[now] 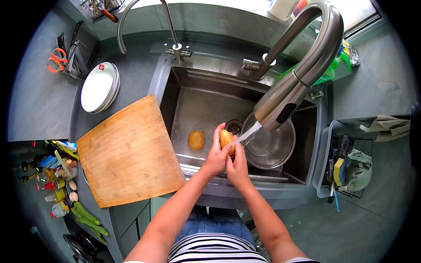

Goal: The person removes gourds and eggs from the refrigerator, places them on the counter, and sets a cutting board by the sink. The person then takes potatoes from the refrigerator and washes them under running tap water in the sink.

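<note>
Both hands hold one yellow potato [226, 139] over the sink [201, 105]. My left hand [215, 151] wraps its left side, and my right hand [237, 163] cups it from the right and below. Water runs from the large steel faucet [285, 98] onto the potato and my fingers. A second potato [196, 140] lies on the sink floor to the left of my hands. Just right of them sits a round metal bowl [276, 147]. Behind the held potato the drain [234, 127] is partly visible.
A wooden cutting board [127, 153] overlaps the sink's left edge. Beyond it stand stacked plates [97, 90] and a knife rack with orange scissors [57, 60]. A thin faucet [177, 52] rises behind the sink. At the right hangs a basket [322, 162] with a sponge [339, 172] and cloths.
</note>
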A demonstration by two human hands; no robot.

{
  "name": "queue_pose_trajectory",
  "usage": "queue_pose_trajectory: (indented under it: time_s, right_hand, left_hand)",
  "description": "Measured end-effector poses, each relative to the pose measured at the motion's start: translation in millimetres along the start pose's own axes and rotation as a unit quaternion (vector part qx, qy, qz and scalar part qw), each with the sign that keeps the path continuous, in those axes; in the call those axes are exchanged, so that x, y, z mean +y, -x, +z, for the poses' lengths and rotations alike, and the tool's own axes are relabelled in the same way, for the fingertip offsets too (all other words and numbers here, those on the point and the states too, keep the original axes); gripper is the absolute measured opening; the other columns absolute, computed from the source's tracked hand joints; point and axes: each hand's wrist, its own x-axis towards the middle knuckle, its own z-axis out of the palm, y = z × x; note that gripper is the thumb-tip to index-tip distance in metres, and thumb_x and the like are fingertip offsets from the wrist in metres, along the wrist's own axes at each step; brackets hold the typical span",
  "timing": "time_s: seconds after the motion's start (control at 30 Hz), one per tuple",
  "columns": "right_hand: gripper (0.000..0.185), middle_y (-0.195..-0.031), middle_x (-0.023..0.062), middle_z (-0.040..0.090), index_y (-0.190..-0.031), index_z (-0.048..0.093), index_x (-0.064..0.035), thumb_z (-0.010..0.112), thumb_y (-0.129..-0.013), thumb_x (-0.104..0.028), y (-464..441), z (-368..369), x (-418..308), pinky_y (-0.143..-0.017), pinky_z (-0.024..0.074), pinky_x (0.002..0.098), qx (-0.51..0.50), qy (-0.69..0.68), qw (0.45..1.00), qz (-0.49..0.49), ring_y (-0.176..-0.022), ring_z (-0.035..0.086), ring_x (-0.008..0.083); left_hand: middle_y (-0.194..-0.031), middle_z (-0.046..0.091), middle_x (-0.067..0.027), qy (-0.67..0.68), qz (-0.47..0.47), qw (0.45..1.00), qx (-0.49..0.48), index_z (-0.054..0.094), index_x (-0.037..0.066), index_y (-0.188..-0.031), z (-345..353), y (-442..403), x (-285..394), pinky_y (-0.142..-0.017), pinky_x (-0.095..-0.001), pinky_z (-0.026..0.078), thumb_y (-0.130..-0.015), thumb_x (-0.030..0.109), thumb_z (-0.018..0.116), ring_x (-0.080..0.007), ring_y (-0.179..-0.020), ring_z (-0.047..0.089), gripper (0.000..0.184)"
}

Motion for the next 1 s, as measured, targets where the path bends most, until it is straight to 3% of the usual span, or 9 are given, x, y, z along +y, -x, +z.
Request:
queue_pose_trajectory:
  time_s: [0.13,0.23,0.43,0.53,0.63,0.83,0.9,0.97,1.0]
  right_hand:
    - [0.057,-0.123,0.027,0.049,-0.137,0.035,0.0087,0.057,-0.087,-0.003,3,-2,-10,-0.096,0.0418,0.0434,0.003,0.004,1.0,0.004,-0.113,0.051,0.0417]
    - [0.058,-0.122,0.0269,0.049,-0.138,0.035,0.009,0.058,-0.086,-0.002,5,-3,-11,-0.094,0.0433,0.0423,0.015,0.002,1.0,0.011,-0.11,0.052,0.0411]
    - [0.059,-0.111,0.024,0.051,-0.138,0.035,0.0073,0.059,-0.085,-0.001,2,-5,-20,-0.086,0.0454,0.0423,0.034,0.033,0.999,0.001,-0.101,0.054,0.0391]
    - [0.059,-0.109,0.0233,0.051,-0.138,0.036,0.0071,0.059,-0.085,0.0,2,-3,-20,-0.083,0.0456,0.0425,0.045,0.027,0.999,-0.014,-0.098,0.054,0.0388]
    - [0.059,-0.109,0.0234,0.051,-0.138,0.036,0.0063,0.059,-0.084,0.001,2,-3,-21,-0.083,0.0458,0.0416,0.049,0.039,0.998,-0.021,-0.097,0.054,0.0384]
    - [0.057,-0.109,0.0221,0.051,-0.138,0.038,0.0034,0.06,-0.086,-0.003,6,-3,-26,-0.081,0.0474,0.0407,0.038,0.014,0.999,0.001,-0.097,0.055,0.0365]
    - [0.057,-0.104,0.0173,0.052,-0.14,0.036,0.0003,0.061,-0.088,-0.007,11,11,3,-0.073,0.0484,0.0362,0.071,-0.016,0.997,-0.024,-0.088,0.057,0.029]
    - [0.059,-0.098,0.0122,0.053,-0.142,0.034,-0.0026,0.062,-0.09,-0.01,13,13,11,-0.065,0.0473,0.0309,0.021,-0.195,0.978,0.07,-0.078,0.056,0.0211]
    - [0.06,-0.095,0.0096,0.053,-0.143,0.032,-0.004,0.062,-0.091,-0.011,13,7,7,-0.061,0.0457,0.0278,-0.046,-0.351,0.919,0.173,-0.073,0.055,0.0169]
  left_hand:
    - [-0.13,0.04,-0.0092,-0.021,0.009,1.0,0.014,0.014,0.012,-0.151,0,0,-7,-0.101,-0.0301,0.039,-0.096,0.006,0.041,-0.016,-0.112,0.046,0.062]
    - [-0.133,0.038,-0.0106,-0.012,0.012,0.999,-0.029,0.013,0.009,-0.152,-1,2,-2,-0.104,-0.0301,0.036,-0.097,0.009,0.037,-0.0169,-0.117,0.044,0.06]
    - [-0.137,0.038,-0.0145,-0.205,0.101,0.973,-0.037,0.01,0.006,-0.152,-7,-3,-1,-0.108,-0.033,0.032,-0.096,0.009,0.038,-0.0204,-0.123,0.043,0.062]
    - [-0.146,0.027,-0.013,-0.069,0.029,0.996,-0.041,0.013,0.001,-0.151,3,1,12,-0.113,-0.0314,0.02,-0.095,0.013,0.037,-0.0193,-0.133,0.029,0.062]
    - [-0.146,0.026,-0.0129,-0.034,0.036,0.997,-0.062,0.013,0.001,-0.151,0,3,12,-0.113,-0.0311,0.02,-0.094,0.014,0.039,-0.0194,-0.134,0.028,0.063]
    - [-0.131,0.04,-0.0105,-0.013,0.011,1.0,-0.024,0.024,0.007,-0.145,-2,3,8,-0.104,-0.0297,0.034,-0.092,0.012,0.042,-0.0169,-0.118,0.042,0.057]
    - [-0.121,0.046,-0.0084,0.018,-0.001,1.0,-0.011,0.034,0.008,-0.135,-1,1,8,-0.096,-0.028,0.04,-0.093,0.015,0.046,-0.0145,-0.109,0.047,0.044]
    - [-0.112,0.051,-0.0064,-0.006,-0.027,1.0,-0.002,0.042,0.009,-0.124,-3,-4,10,-0.088,-0.0265,0.044,-0.095,0.019,0.049,-0.0126,-0.101,0.05,0.032]
    - [-0.108,0.053,-0.0054,-0.044,-0.046,0.998,0.001,0.045,0.009,-0.118,-8,-9,13,-0.084,-0.0259,0.045,-0.096,0.022,0.051,-0.0119,-0.097,0.052,0.027]
